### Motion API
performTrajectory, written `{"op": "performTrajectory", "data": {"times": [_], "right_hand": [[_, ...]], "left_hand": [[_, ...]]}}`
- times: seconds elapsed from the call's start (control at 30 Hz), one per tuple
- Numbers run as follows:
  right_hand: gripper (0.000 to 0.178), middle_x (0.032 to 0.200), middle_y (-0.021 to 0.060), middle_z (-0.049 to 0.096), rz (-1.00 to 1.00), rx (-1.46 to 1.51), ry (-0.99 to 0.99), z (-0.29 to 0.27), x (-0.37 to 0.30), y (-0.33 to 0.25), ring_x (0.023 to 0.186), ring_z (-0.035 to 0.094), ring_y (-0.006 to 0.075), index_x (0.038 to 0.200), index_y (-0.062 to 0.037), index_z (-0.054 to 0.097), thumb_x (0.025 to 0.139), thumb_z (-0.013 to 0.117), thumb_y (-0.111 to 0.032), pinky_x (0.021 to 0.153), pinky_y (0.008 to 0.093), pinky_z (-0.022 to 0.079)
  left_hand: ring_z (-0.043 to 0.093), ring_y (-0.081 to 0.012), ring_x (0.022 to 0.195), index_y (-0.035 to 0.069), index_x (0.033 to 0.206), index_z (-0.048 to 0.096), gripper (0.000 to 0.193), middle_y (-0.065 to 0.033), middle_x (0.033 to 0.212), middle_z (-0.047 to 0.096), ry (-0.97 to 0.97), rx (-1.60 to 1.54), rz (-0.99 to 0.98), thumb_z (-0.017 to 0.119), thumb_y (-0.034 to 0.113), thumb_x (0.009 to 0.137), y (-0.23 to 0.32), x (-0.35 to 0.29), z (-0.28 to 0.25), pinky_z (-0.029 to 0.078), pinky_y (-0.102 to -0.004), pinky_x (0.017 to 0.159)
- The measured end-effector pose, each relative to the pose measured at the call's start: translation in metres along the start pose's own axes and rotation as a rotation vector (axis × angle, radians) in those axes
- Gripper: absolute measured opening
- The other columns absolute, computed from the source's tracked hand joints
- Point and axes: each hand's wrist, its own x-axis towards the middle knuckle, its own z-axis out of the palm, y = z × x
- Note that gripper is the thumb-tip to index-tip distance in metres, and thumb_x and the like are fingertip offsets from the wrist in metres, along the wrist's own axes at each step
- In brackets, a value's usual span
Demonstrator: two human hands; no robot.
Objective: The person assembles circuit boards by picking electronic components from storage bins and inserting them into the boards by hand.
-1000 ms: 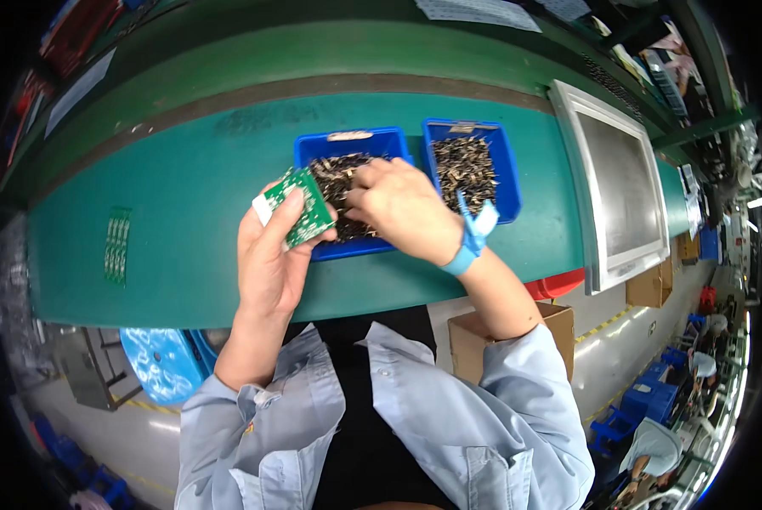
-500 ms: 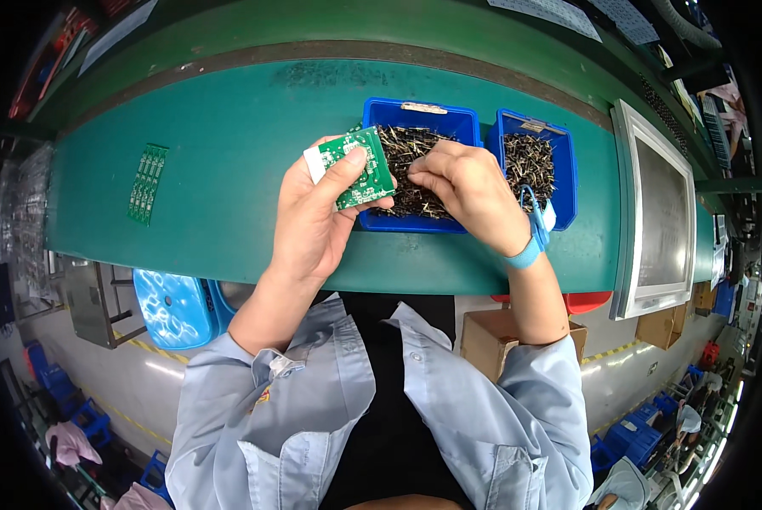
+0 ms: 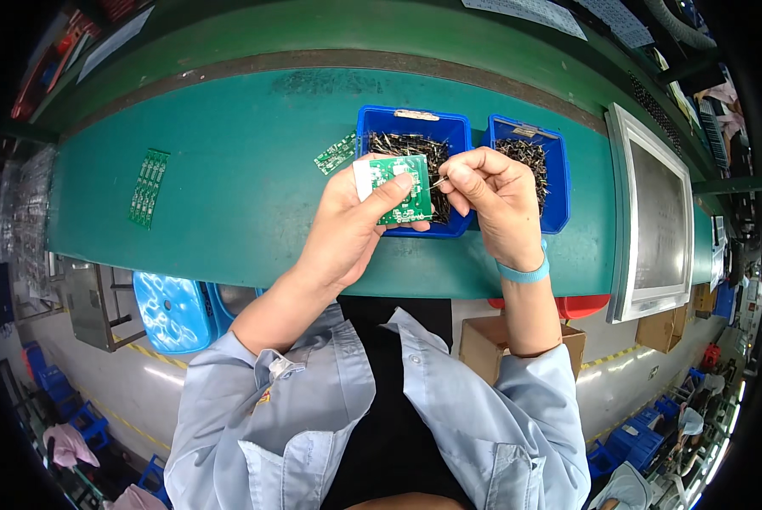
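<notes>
My left hand (image 3: 342, 221) grips a green circuit board (image 3: 413, 208) by its left side, thumb on the face and fingers beneath. The board is held over the left blue bin (image 3: 459, 127), which is filled with dark small parts with metal leads (image 3: 406, 144). Close to the board's right edge, my right hand (image 3: 501, 200) pinches a thin leaded component (image 3: 437, 183). Its body is mostly hidden by the fingertips. A light blue wrist strap (image 3: 524, 274) circles my right wrist. The right blue bin (image 3: 558, 200) holds similar parts (image 3: 525, 155), partly behind that hand.
One green board strip panel (image 3: 150, 189) lies at the left of the green table (image 3: 236, 187); another (image 3: 336, 154) lies beside the left bin. A metal-framed panel (image 3: 626, 212) stands at the right. Below the table edge are a blue stool (image 3: 170, 313) and a cardboard box (image 3: 481, 350).
My right hand has come up out of the left bin's parts with a leaded component. My left hand has moved the board right and slightly nearer, uncovering the panel beside the bin.
</notes>
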Motion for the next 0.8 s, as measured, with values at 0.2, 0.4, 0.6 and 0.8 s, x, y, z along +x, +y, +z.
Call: {"op": "performTrajectory", "data": {"times": [0.2, 0.4, 0.6, 0.8], "right_hand": [[0.007, 0.068, 0.0060, 0.056, -0.171, -0.101, 0.077, 0.009, -0.008, 0.015, 0.055, 0.047, 0.0068, 0.079, 0.0023, 0.056, 0.081, 0.057, -0.005, 0.050, 0.0150, 0.039], [0.009, 0.067, 0.0039, 0.053, -0.211, -0.072, 0.171, 0.021, -0.014, 0.027, 0.058, 0.046, 0.0062, 0.076, -0.0012, 0.051, 0.083, 0.054, -0.006, 0.053, 0.0150, 0.038], [0.009, 0.068, 0.0053, 0.054, -0.261, -0.069, 0.183, 0.027, -0.018, 0.028, 0.057, 0.048, 0.0071, 0.078, 0.0002, 0.050, 0.083, 0.055, -0.006, 0.051, 0.0151, 0.039], [0.007, 0.068, 0.0061, 0.054, -0.113, 0.178, 0.098, 0.027, -0.017, 0.021, 0.056, 0.048, 0.0081, 0.080, -0.0004, 0.050, 0.082, 0.055, -0.004, 0.050, 0.0161, 0.040]], "left_hand": [[0.057, -0.0128, 0.065, -0.005, 0.096, 0.051, 0.018, -0.0113, 0.082, 0.059, -0.011, -0.016, 0.018, 0.051, 0.007, 0.083, -0.002, 0.000, 0.003, 0.050, -0.0230, 0.056], [0.057, -0.0125, 0.068, -0.004, 0.095, 0.052, 0.015, -0.0104, 0.086, 0.059, -0.044, -0.047, 0.013, 0.053, 0.003, 0.081, -0.004, -0.001, 0.002, 0.050, -0.0220, 0.058], [0.056, -0.0117, 0.066, -0.004, 0.093, 0.053, 0.016, -0.0098, 0.082, 0.059, -0.037, 0.022, 0.077, 0.056, 0.002, 0.079, -0.007, -0.001, 0.000, 0.048, -0.0209, 0.056], [0.056, -0.0121, 0.064, -0.004, 0.091, 0.053, 0.017, -0.0105, 0.076, 0.059, -0.038, 0.052, 0.142, 0.058, 0.001, 0.076, -0.008, 0.000, -0.002, 0.045, -0.0200, 0.053]]}}
